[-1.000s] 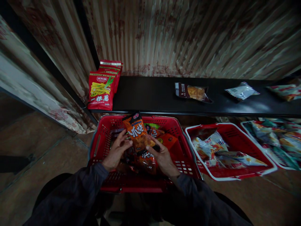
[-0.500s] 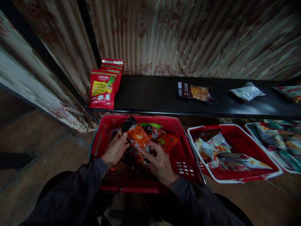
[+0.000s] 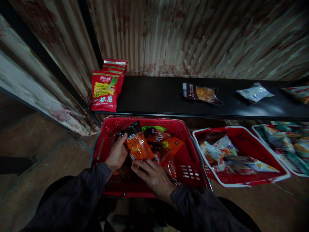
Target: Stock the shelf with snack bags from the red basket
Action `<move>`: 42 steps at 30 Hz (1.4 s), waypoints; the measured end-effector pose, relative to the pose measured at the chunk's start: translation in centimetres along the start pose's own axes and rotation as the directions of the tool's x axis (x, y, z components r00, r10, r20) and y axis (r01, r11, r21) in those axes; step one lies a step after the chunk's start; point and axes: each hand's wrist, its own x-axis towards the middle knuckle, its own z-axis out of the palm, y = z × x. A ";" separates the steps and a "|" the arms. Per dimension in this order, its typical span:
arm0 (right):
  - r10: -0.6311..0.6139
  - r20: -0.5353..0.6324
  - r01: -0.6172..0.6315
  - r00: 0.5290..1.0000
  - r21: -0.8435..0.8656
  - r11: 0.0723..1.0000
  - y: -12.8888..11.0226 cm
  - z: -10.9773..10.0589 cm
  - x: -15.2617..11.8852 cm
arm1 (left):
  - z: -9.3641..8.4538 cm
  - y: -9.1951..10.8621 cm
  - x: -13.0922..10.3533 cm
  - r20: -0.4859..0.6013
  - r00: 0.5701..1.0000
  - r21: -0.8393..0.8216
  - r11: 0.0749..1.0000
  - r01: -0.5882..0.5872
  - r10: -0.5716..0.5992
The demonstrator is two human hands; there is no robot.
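Observation:
An orange and black snack bag [image 3: 137,145] is held tilted over the red basket [image 3: 185,130]. My left hand [image 3: 117,154] grips the bag's upper left edge, thumb on its front. At the bag's lower end, my right hand [image 3: 155,178] is closed along the edge, its fingers partly overlapping the front. Beneath and beside the bag, the basket contains more orange packets [image 3: 172,148] and a green-topped packet [image 3: 154,130]. My hands and the bag hide part of the basket's contents.
A black shelf [image 3: 154,95] runs behind the basket. On it stand red snack bags [image 3: 103,91] at the left, then a brown pastry packet [image 3: 201,94] and a silvery packet [image 3: 256,92]. Right of my basket, a white-rimmed red basket [image 3: 246,135] contains several bags.
The orange bag has turned more face-up and shifted slightly left and down. My right hand has slid left and down to its lower end, while my left hand keeps hold.

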 end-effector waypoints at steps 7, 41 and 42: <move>0.002 -0.016 -0.002 1.000 0.024 1.000 -0.6 0.0 -0.1 | 0.0 0.0 0.4 -0.065 0.998 -0.014 1.000 -0.020 0.019; 0.746 0.423 -0.539 0.514 0.836 -0.103 3.2 0.5 1.1 | 0.4 1.0 1.0 -0.165 0.981 -0.145 0.982 -0.125 0.100; 0.716 0.472 -0.519 0.514 0.836 -0.179 2.9 0.5 1.2 | 0.3 0.9 1.1 -0.165 0.981 -0.147 0.982 -0.123 0.098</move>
